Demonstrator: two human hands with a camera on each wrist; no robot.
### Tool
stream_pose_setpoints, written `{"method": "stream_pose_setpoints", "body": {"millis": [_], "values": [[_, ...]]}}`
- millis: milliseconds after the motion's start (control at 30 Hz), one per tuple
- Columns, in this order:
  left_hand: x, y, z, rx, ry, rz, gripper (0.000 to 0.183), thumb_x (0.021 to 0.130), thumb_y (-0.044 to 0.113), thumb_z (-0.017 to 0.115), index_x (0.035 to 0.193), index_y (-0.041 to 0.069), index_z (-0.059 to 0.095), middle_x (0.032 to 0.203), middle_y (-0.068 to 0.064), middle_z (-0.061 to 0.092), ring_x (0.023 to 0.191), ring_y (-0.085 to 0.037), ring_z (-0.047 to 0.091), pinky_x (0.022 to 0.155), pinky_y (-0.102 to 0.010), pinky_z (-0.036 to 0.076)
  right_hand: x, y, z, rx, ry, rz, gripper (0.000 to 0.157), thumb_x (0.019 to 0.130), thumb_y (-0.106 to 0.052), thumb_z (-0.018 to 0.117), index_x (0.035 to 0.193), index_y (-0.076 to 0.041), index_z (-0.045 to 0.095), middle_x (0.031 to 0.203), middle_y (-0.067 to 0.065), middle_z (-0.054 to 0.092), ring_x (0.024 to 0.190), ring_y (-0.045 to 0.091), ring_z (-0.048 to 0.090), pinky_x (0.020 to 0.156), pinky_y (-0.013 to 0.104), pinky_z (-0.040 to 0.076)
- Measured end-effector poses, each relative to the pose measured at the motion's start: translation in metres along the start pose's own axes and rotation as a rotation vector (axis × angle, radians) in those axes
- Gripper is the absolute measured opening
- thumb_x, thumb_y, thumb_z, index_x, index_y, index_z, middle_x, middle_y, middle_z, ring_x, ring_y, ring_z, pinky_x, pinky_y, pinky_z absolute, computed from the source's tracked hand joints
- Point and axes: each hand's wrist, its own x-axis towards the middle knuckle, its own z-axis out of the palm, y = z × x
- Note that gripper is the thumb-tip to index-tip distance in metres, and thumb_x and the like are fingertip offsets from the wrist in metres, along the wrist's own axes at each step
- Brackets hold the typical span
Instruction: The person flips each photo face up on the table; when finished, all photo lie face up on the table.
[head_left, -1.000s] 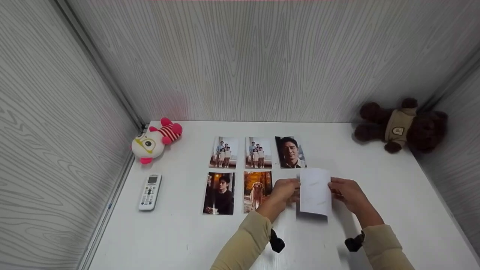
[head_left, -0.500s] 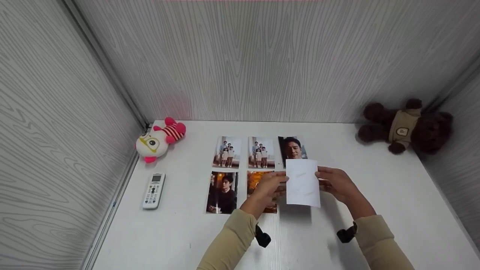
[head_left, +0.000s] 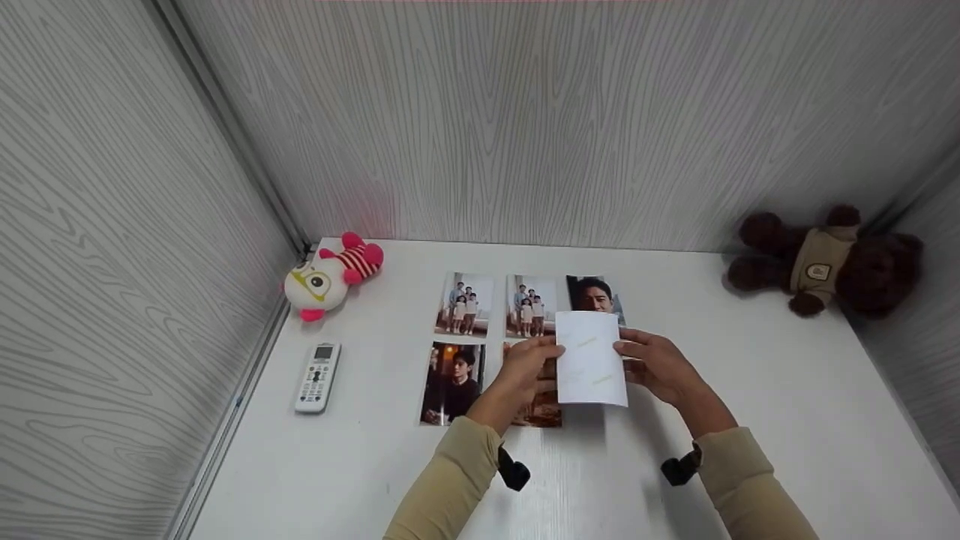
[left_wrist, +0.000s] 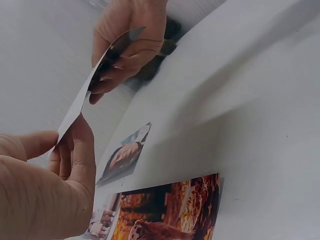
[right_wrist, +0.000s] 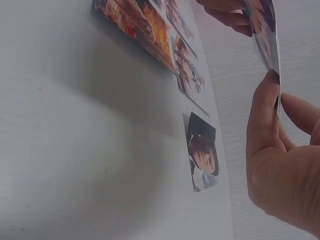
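Both hands hold up a photo print [head_left: 591, 360], its white back toward the head view and its picture side facing away. My left hand [head_left: 521, 371] pinches its left edge between thumb and fingers; my right hand [head_left: 660, 366] pinches the right edge. In the left wrist view the print [left_wrist: 80, 102] appears nearly edge-on above the table. Beneath and behind it lie a dog photo [head_left: 536, 412], partly covered by the left hand and print, and a man's portrait [head_left: 592, 292], its lower part hidden. In the right wrist view that portrait [right_wrist: 202, 155] shows whole.
Two family photos [head_left: 465, 304] and a dark-sweater portrait [head_left: 452, 384] lie face up to the left. A white remote control [head_left: 318, 379] and a pink-and-white plush toy [head_left: 330, 281] are farther left. A brown teddy bear [head_left: 825, 262] lies at the back right, near the walls.
Both hands have lifted the print and carried it leftward and slightly back, over part of the dog photo and portrait. The head view has shifted slightly.
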Motion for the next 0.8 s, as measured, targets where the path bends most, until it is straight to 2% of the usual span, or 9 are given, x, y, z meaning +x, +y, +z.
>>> {"method": "stream_pose_setpoints", "body": {"millis": [167, 300, 433, 533, 633, 733, 800], "values": [[0.001, 0.001, -0.005, -0.007, -0.006, -0.019, 0.037, 0.094, 0.011, 0.069, 0.13, 0.006, 0.062, 0.099, -0.005, 0.069, 0.082, -0.017, 0.069, 0.074, -0.035, 0.061, 0.003, 0.0, 0.005, 0.001, 0.0, 0.01, 0.065, 0.1, -0.02, 0.065, 0.155, -0.002, 0.035, 0.104, -0.001, 0.068, 0.086, 0.014, 0.066, 0.073, 0.025, 0.057], [0.004, 0.0, -0.01, -0.005, 0.01, -0.015, 0.047, 0.093, 0.012, 0.07, 0.138, 0.005, 0.057, 0.107, -0.007, 0.067, 0.085, -0.017, 0.067, 0.075, -0.033, 0.06, 0.004, -0.001, 0.011, 0.014, -0.003, 0.008, 0.063, 0.1, -0.018, 0.065, 0.153, 0.0, 0.037, 0.102, 0.0, 0.068, 0.085, 0.014, 0.067, 0.074, 0.026, 0.058], [0.004, 0.002, -0.014, 0.006, 0.005, 0.026, 0.044, 0.098, 0.014, 0.065, 0.14, 0.007, 0.057, 0.113, -0.008, 0.067, 0.084, -0.017, 0.068, 0.072, -0.032, 0.059, 0.006, -0.003, 0.017, 0.033, -0.009, 0.001, 0.061, 0.101, -0.016, 0.062, 0.153, 0.0, 0.036, 0.104, 0.001, 0.067, 0.086, 0.015, 0.068, 0.075, 0.027, 0.058], [0.003, 0.007, -0.019, 0.043, 0.001, 0.102, 0.04, 0.101, 0.012, 0.057, 0.141, 0.014, 0.057, 0.111, -0.009, 0.068, 0.079, -0.015, 0.066, 0.07, -0.032, 0.058, 0.007, -0.006, 0.019, 0.062, -0.008, -0.009, 0.059, 0.102, -0.015, 0.061, 0.153, -0.001, 0.037, 0.105, 0.001, 0.067, 0.087, 0.015, 0.068, 0.076, 0.027, 0.059], [0.003, 0.01, -0.024, 0.143, 0.005, 0.214, 0.048, 0.1, 0.003, 0.054, 0.144, 0.02, 0.056, 0.114, -0.012, 0.067, 0.084, -0.016, 0.064, 0.073, -0.038, 0.058, 0.009, -0.008, 0.02, 0.093, -0.01, -0.015, 0.058, 0.102, -0.016, 0.062, 0.153, -0.001, 0.038, 0.106, 0.001, 0.068, 0.089, 0.014, 0.069, 0.077, 0.027, 0.059], [0.002, 0.01, -0.028, 0.322, -0.002, 0.349, 0.057, 0.095, -0.004, 0.056, 0.146, 0.022, 0.056, 0.119, -0.015, 0.068, 0.092, -0.018, 0.067, 0.075, -0.042, 0.059, 0.009, -0.01, 0.02, 0.125, -0.013, -0.015, 0.056, 0.102, -0.015, 0.061, 0.151, 0.0, 0.039, 0.106, 0.001, 0.069, 0.09, 0.013, 0.069, 0.077, 0.026, 0.059], [0.001, 0.01, -0.028, 0.451, -0.004, 0.437, 0.06, 0.092, -0.006, 0.058, 0.143, 0.026, 0.059, 0.121, -0.014, 0.069, 0.092, -0.015, 0.068, 0.07, -0.038, 0.058, 0.009, -0.011, 0.02, 0.155, -0.021, -0.016, 0.057, 0.102, -0.015, 0.061, 0.152, 0.0, 0.038, 0.106, 0.001, 0.07, 0.092, 0.012, 0.069, 0.077, 0.025, 0.059]]}}
